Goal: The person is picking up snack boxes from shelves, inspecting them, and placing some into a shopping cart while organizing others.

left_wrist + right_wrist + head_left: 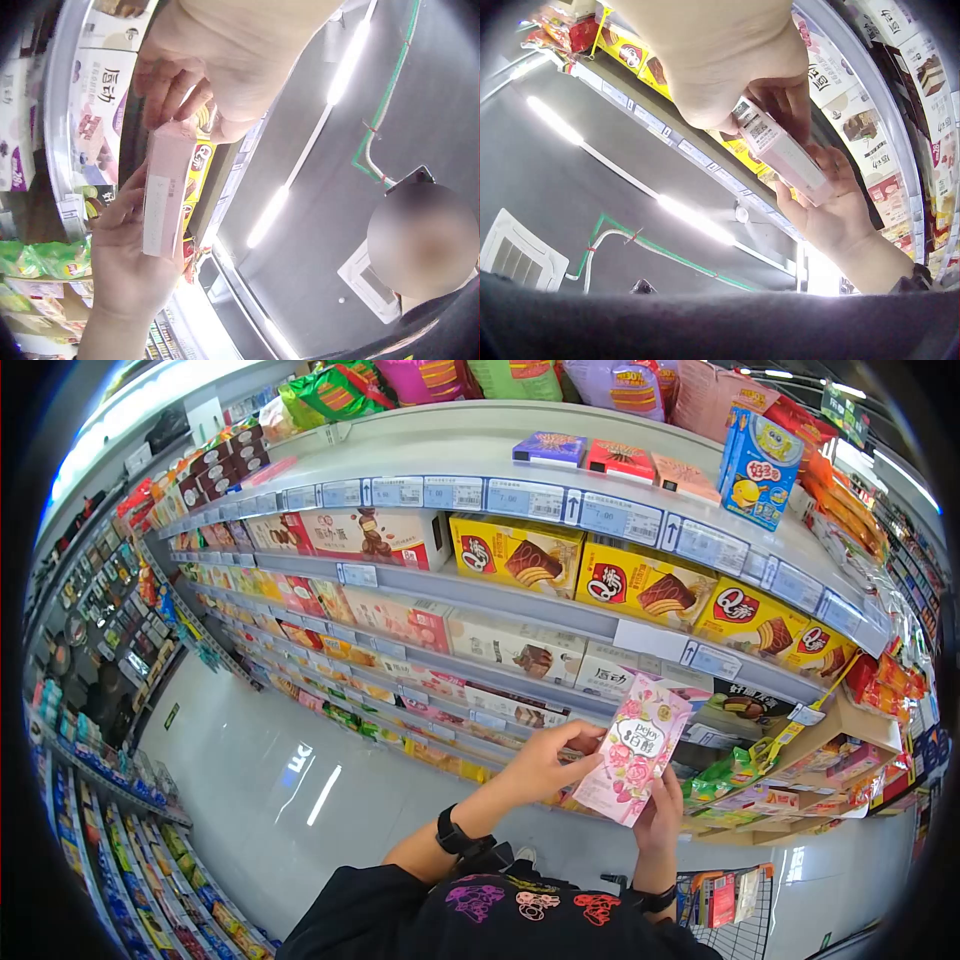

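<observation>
A pink snack box with rose pictures and "pejoy" lettering is held up at a tilt in front of the shelves. My left hand pinches its left edge between thumb and fingers. At the lower right edge, my right hand grips it, the fingers partly hidden behind the box. The left wrist view shows a narrow side of the box with a pale strip. In the right wrist view, a printed code shows on one end of the box, between the right hand and left hand.
Yellow cake boxes and white boxes line the shelves ahead. A blue box stands on the top shelf, right of purple and red boxes. A wire cart holding several packages is at lower right.
</observation>
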A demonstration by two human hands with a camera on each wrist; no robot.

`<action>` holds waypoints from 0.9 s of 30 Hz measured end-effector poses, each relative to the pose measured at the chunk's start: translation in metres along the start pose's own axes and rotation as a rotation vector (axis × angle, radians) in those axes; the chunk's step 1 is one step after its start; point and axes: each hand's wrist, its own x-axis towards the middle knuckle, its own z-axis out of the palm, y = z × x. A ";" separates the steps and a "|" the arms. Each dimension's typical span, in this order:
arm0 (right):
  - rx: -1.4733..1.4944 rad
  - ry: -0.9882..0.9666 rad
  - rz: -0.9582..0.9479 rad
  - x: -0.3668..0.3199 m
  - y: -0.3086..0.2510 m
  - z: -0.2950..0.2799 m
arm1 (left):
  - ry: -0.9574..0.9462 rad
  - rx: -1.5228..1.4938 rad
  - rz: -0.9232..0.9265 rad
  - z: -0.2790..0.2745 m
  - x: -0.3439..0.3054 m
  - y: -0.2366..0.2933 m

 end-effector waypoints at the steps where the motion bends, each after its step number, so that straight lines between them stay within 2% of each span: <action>1: 0.013 -0.004 0.002 0.003 0.000 0.002 | 0.004 -0.015 0.005 -0.003 0.003 -0.001; 8: -0.047 -0.079 0.046 0.020 0.002 0.035 | 0.062 -0.093 0.070 -0.036 0.002 -0.007; 12: -0.039 -0.108 0.066 0.029 0.018 0.067 | 0.074 -0.123 0.024 -0.068 -0.011 -0.008; 15: 0.011 -0.137 0.115 0.034 0.031 0.103 | 0.129 -0.505 0.005 -0.097 -0.022 -0.012; 17: 0.010 -0.178 0.137 0.037 0.044 0.125 | 0.141 -0.642 -0.043 -0.119 -0.029 -0.019; 19: -0.021 -0.246 0.125 0.037 0.059 0.148 | 0.076 -0.869 -0.008 -0.131 -0.042 -0.010; 22: 0.009 -0.308 0.179 0.030 0.077 0.184 | -0.053 -1.121 -0.068 -0.154 -0.066 -0.017; 27: 0.076 -0.302 0.211 0.013 0.110 0.223 | -0.100 -1.269 -0.092 -0.179 -0.090 -0.020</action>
